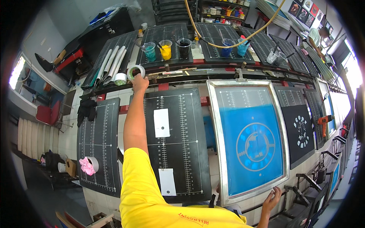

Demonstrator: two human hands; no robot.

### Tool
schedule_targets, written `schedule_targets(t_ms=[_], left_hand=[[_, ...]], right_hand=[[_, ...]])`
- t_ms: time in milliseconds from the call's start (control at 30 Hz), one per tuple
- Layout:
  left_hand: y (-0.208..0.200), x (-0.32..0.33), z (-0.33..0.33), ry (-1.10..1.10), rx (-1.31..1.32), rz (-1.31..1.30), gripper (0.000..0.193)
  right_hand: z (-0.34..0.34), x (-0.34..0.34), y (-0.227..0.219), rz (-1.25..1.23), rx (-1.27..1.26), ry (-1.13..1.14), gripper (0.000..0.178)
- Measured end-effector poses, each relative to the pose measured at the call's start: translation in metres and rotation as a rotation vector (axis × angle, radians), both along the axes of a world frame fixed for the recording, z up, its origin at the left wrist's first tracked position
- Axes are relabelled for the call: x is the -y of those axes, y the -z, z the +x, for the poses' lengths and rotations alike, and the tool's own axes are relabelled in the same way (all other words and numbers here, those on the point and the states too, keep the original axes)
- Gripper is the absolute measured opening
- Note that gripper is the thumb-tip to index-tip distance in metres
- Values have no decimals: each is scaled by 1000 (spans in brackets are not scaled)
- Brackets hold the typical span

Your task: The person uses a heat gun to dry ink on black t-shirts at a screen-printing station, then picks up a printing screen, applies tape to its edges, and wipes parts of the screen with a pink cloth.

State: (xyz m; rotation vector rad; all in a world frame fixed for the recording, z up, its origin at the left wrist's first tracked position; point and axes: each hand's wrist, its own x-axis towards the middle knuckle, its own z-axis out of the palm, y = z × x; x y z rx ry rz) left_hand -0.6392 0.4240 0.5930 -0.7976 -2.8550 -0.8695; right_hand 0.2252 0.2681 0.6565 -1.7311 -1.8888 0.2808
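My left arm reaches out to the far rail, where my left hand [140,83] is closed on a roll of tape [136,72]. Right beside it stands another tape roll [120,79] with a whitish side. My right hand [272,198] is near the lower right corner of a metal-framed printing screen [251,182], its fingers loosely bent and apart with nothing in them. Blue coating with a round design fills most of that screen. Left of the screen lies a black marked board [178,159] bearing two white paper pieces [162,122].
Across the rail are cups of teal [149,52], yellow [165,50] and black [184,48] ink, plus rolled sheets [110,64]. A pink cloth [88,166] lies on the left board. A yellow hose [216,45] hangs overhead. Another person [315,38] works at far right.
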Motion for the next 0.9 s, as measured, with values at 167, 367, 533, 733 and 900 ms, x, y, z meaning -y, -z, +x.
schedule_targets(t_ms=[167,367,533,733,900], left_hand=[[4,-13,-13,-82,-39,4,37],[25,-16,-39,-62,-153,-141,33],[30,8,-144,114,-835,-305,33],[19,-32,-95,91,-153,418,40],[-59,4,109,285,318,863,41]], right_hand=[[-7,1,-9,18,24,-34,19],[-25,-1,-20,78,106,-32,18],[-40,-12,-19,115,-14,-64,24],[-61,-22,-51,117,-42,-174,29],[-79,-26,-46,163,-259,-297,26]])
